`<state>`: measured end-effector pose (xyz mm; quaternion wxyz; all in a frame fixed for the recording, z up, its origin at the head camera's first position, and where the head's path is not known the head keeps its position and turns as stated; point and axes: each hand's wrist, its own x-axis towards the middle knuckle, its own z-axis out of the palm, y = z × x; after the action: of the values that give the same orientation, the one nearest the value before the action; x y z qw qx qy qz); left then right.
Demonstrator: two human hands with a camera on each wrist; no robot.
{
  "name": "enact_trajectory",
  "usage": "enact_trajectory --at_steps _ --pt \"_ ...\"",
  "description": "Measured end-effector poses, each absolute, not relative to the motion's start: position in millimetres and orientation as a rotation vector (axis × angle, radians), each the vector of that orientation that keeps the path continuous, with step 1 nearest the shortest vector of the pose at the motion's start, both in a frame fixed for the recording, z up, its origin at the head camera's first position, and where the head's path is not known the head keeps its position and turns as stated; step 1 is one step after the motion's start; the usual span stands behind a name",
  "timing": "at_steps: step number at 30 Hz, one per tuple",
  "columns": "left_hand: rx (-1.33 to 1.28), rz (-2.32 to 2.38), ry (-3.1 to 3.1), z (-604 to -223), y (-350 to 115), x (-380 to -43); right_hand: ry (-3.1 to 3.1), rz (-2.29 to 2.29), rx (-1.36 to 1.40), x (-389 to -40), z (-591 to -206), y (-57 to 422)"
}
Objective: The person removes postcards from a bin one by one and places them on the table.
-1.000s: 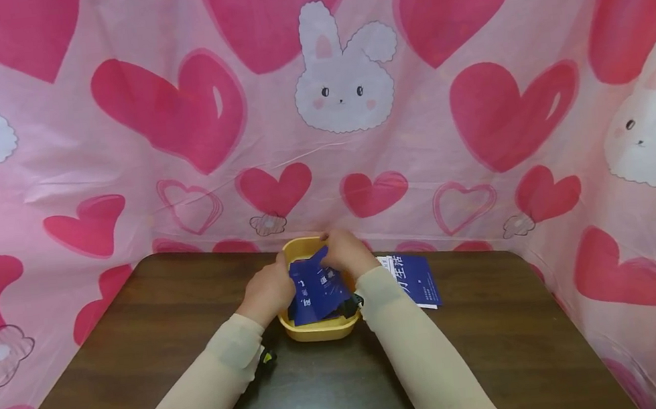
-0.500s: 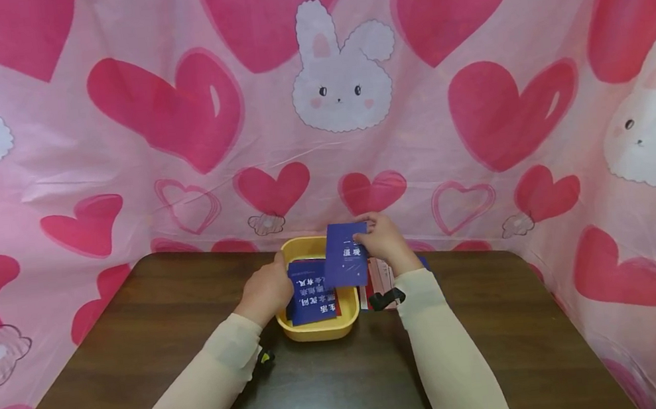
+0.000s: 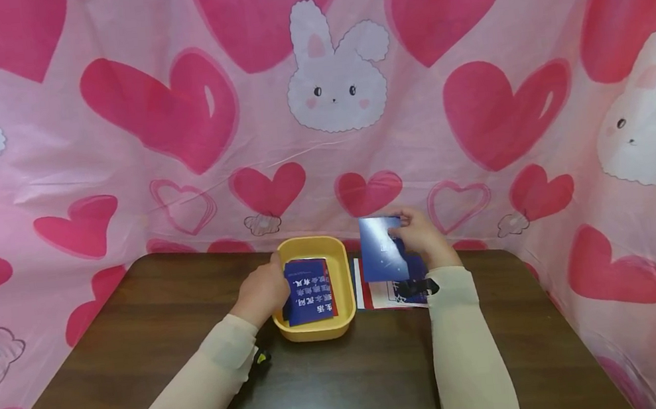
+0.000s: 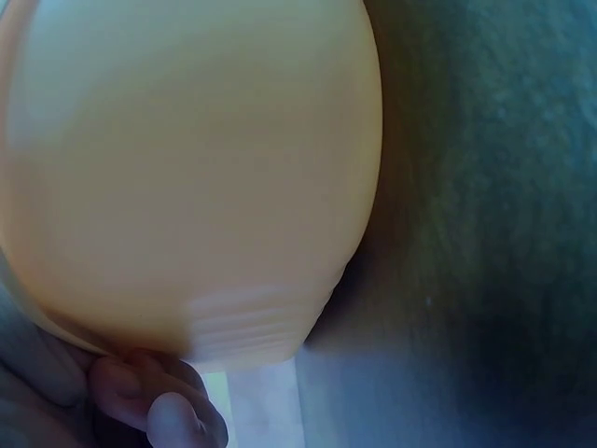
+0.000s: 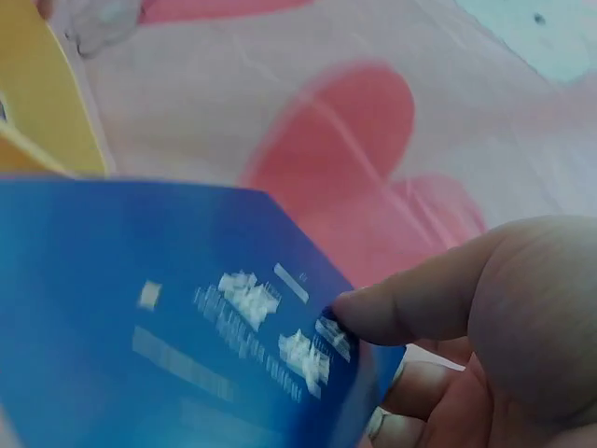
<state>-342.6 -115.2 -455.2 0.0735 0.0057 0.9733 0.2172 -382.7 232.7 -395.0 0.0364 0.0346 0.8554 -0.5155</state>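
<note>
A blue card (image 3: 378, 252) with white print is pinched between the thumb and fingers of my right hand (image 3: 423, 238), held above a spread of cards (image 3: 376, 296) on the table. In the right wrist view the thumb presses on the printed face of the blue card (image 5: 187, 308). My left hand (image 3: 262, 291) grips the left rim of a yellow plastic basin (image 3: 317, 331). Inside the basin lie more blue cards (image 3: 309, 293), with a red edge showing beneath. The left wrist view shows the basin's outer wall (image 4: 196, 187) with curled fingers (image 4: 131, 392) at its rim.
The dark wooden table (image 3: 347, 389) carries the basin near its back edge, the loose cards lying just to its right. A pink cloth (image 3: 273, 137) printed with hearts and rabbits hangs behind and along the sides.
My right hand has lifted the blue card out of the basin and carried it right, over the cards on the table. The left hand has stayed at the basin's rim.
</note>
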Motion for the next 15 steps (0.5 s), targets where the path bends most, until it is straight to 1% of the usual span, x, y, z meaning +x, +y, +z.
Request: enact_trajectory --at_steps 7,15 --pt "0.011 0.665 2.913 -455 -115 -342 2.702 -1.487 0.235 -381 -399 259" --pt "-0.004 0.660 2.910 -455 -115 -342 2.699 -1.446 0.381 -385 -423 286"
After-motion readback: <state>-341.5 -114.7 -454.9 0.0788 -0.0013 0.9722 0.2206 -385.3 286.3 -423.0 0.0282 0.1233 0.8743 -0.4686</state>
